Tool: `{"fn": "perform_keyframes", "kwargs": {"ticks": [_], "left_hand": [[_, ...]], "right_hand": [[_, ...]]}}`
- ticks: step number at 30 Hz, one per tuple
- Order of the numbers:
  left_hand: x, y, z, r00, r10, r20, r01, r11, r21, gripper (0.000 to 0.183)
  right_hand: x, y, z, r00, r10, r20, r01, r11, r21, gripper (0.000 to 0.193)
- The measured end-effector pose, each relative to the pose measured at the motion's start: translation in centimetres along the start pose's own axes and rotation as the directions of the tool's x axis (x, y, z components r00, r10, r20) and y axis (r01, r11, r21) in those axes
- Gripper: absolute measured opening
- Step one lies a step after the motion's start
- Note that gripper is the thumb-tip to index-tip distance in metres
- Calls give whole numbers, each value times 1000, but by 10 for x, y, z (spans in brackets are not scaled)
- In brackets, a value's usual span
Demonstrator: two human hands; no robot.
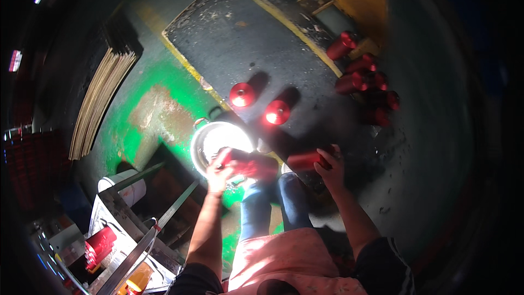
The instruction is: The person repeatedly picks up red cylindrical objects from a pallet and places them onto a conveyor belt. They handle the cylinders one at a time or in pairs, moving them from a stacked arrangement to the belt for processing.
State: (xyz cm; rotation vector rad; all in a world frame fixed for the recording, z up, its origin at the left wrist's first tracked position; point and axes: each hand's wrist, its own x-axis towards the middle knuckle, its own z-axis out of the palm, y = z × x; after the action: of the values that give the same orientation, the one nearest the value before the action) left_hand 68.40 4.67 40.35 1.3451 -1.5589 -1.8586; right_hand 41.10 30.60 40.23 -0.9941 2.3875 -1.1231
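My left hand (218, 173) is wrapped round the end of a shiny red canister (252, 166), which lies sideways and is smeared by motion. In my right hand (331, 167) is a second red canister (303, 160), also tilted on its side, its end pointing toward the first one. Under and beyond my left hand stands a round metal basin (195, 153) with a side handle, its inside glaring white. Two more canisters, a left one (242, 94) and a right one (278, 112), stand upright on the dark floor panel (229, 43) ahead.
Several red canisters (355, 82) lie in a cluster at the right, near a yellow frame (365, 8). Stacked cardboard sheets (101, 104) stand at left. A metal rack (134, 257), a white bucket (128, 186) and red parts (99, 246) are at lower left.
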Motion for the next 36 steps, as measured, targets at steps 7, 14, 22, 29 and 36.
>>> {"fn": "perform_keyframes", "kwargs": {"ticks": [7, 14, 22, 29, 36], "left_hand": [[20, -28, 175, 818, 470, 333, -566, 551, 613, 49], [18, -34, 223, 774, 494, 395, -620, 466, 632, 48], [132, 72, 390, 602, 507, 618, -798, 414, 438, 54], [215, 34, 489, 540, 563, 626, -841, 338, 422, 56], [187, 58, 440, 613, 609, 504, -787, 525, 324, 51]], "right_hand": [[20, 68, 16, 981, -62, -183, -1, 945, -328, 47], [8, 85, -19, 994, -63, -89, 37, 964, -265, 41], [101, 166, -141, 923, 110, -369, -260, 885, -386, 57], [132, 197, -126, 917, 114, -381, -270, 882, -387, 53], [120, 210, -144, 912, 57, -407, -213, 912, -349, 55]]}}
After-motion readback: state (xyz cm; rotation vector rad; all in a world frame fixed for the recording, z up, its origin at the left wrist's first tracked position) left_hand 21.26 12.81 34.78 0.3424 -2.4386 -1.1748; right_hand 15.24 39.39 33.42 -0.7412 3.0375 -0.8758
